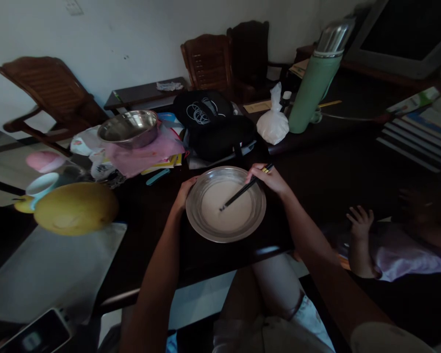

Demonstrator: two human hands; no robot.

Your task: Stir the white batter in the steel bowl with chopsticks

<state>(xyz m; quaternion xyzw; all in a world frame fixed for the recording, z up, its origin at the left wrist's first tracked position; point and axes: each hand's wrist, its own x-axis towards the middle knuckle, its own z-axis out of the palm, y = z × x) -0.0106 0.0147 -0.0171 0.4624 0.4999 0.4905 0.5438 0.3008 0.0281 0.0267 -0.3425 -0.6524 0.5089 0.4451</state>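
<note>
A wide metal bowl [191,215] rests on the dark table in front of me, holding a pale, milky batter [233,198]. My left hand [186,192] grips the bowl's left side; its fingertips are partly hidden by the rim. Black chopsticks [241,190] with gold bands are in my right hand [266,177], closed around their upper part above the bowl's right rim. Their lower tips dip into the batter near the middle of the bowl.
Behind the bowl lie a black bag [220,137], a tied plastic bag of white powder [273,128] and a green thermos [314,90]. On the left are an empty metal basin [128,128] and a yellow pomelo-like fruit [77,208]. Another person's hand [360,221] is raised at right.
</note>
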